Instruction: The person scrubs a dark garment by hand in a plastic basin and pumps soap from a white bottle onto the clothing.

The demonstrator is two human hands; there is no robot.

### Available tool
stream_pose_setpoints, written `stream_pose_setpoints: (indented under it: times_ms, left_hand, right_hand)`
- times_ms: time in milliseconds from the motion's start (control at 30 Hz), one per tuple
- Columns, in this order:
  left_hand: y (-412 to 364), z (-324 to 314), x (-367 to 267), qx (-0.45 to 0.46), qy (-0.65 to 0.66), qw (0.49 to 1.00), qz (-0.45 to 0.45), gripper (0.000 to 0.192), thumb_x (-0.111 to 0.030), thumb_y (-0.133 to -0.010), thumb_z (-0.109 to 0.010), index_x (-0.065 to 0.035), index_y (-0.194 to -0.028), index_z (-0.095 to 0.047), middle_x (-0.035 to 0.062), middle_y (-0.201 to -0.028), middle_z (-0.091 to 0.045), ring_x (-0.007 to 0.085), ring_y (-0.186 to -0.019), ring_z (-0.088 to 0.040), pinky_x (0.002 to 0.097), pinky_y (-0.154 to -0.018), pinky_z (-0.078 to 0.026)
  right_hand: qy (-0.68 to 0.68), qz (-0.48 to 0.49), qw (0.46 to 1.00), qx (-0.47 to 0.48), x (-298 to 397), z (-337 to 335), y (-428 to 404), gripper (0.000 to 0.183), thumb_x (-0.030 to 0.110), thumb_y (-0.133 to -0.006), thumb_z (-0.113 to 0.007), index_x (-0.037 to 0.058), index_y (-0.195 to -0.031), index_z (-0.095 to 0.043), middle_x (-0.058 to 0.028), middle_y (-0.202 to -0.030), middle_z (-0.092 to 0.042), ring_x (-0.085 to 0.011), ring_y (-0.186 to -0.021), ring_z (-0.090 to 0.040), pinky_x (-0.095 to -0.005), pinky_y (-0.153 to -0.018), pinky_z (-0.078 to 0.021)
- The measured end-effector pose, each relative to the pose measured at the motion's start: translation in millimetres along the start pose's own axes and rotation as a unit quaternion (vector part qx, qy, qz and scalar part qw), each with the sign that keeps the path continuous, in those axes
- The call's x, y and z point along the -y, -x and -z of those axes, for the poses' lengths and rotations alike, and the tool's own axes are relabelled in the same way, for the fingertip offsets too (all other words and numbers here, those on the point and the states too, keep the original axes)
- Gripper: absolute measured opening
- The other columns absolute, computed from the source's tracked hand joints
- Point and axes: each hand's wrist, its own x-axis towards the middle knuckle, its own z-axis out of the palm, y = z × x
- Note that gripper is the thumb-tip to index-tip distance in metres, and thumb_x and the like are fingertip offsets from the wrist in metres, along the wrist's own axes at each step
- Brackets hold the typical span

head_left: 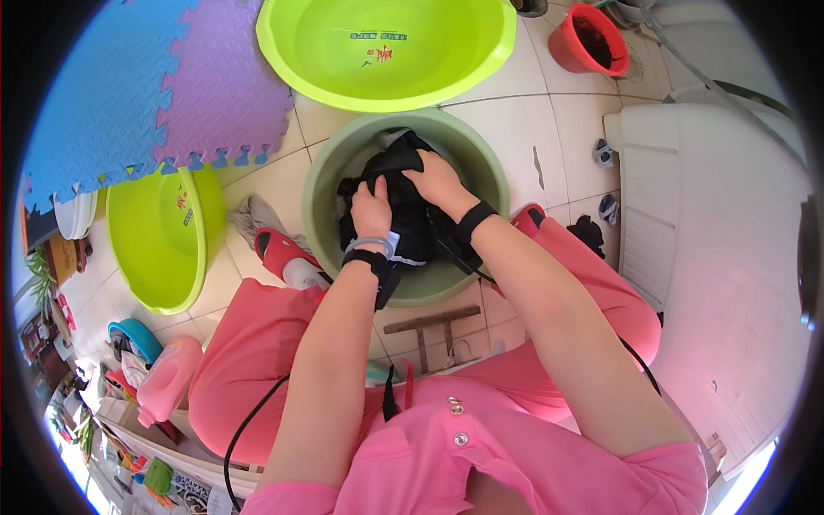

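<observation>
A dull green plastic basin [310,212] stands on the floor between my feet. In it lies a bunched black garment [402,215] with a white tag and a pale edge showing. My left hand [371,209] grips the cloth on its near left part, thumb on top. Farther up on the right, my right hand [439,179] grasps a fold, its fingertips partly hidden in the fabric. I wear a black band on each wrist, and the left also carries a grey ring-like bracelet. Whether there is water in the basin, I cannot tell.
A bright green basin [380,77] sits just beyond, another bright green basin [151,244] at left. Blue and purple foam mats [219,84] lie upper left. A red bucket [582,48] stands upper right, a white appliance [721,257] at right, a pink bottle [170,373] lower left.
</observation>
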Motion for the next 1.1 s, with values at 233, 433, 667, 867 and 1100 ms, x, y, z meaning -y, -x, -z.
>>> stream_pose_setpoints:
  times_ms: [233, 433, 667, 867, 1100]
  left_hand:
    - [56.4, 54.9, 9.5, 0.005, 0.355, 0.922, 0.157, 0.055, -0.035, -0.087, -0.053, -0.0047, -0.132, -0.048, 0.0121, -0.134, -0.045, 0.0246, -0.123, -0.043, 0.0333, -0.103, -0.033]
    - [29.7, 48.1, -16.0, -0.018, 0.033, 0.993, -0.115, 0.067, -0.054, -0.084, -0.06, -0.0178, -0.138, -0.046, 0.0287, -0.143, -0.031, 0.0499, -0.133, -0.024, 0.0565, -0.106, -0.028]
    - [90.7, 18.1, 5.6, 0.069, -0.16, 0.979, -0.104, 0.067, -0.039, -0.082, -0.065, -0.0304, -0.142, -0.037, 0.0166, -0.151, -0.021, 0.0468, -0.136, -0.02, 0.0678, -0.092, -0.037]
    - [62.7, 0.4, 25.4, -0.015, -0.233, 0.962, -0.138, 0.066, -0.042, -0.082, -0.065, -0.0249, -0.14, -0.038, 0.0191, -0.13, -0.038, 0.0411, -0.118, -0.04, 0.0543, -0.084, -0.046]
    - [23.5, 5.0, 13.0, 0.041, -0.205, 0.973, -0.099, 0.05, -0.046, -0.09, -0.054, -0.0205, -0.132, -0.046, 0.0212, -0.117, -0.048, 0.0432, -0.102, -0.052, 0.0499, -0.084, -0.047]
  right_hand:
    - [0.066, 0.186, 0.976, -0.094, 53.5, 18.5, 81.6, 0.04, 0.012, -0.068, -0.073, 0.0092, -0.106, -0.062, -0.0122, -0.106, -0.056, -0.0331, -0.108, -0.052, -0.046, -0.09, -0.0427]
    - [0.099, 0.254, 0.962, -0.005, 33.2, 6.8, 118.1, 0.043, 0.023, -0.069, -0.077, 0.0054, -0.104, -0.061, -0.0166, -0.115, -0.052, -0.0382, -0.117, -0.043, -0.0501, -0.095, -0.039]
    - [0.094, -0.046, 0.995, 0.003, -12.7, -8.0, 106.8, 0.099, 0.057, -0.073, -0.07, 0.0217, -0.15, -0.019, -0.029, -0.15, -0.016, -0.0541, -0.13, -0.025, -0.0635, -0.1, -0.0305]
    - [0.17, -0.042, 0.983, 0.05, -15.1, -31.9, 80.0, 0.077, 0.052, -0.086, -0.058, 0.0183, -0.148, -0.025, -0.0276, -0.144, -0.027, -0.0471, -0.129, -0.031, -0.0597, -0.096, -0.0356]
    - [0.19, -0.075, 0.979, 0.021, -12.3, -38.0, 42.5, 0.066, 0.056, -0.088, -0.051, 0.0143, -0.138, -0.042, -0.0214, -0.13, -0.042, -0.0417, -0.115, -0.042, -0.0618, -0.086, -0.0393]
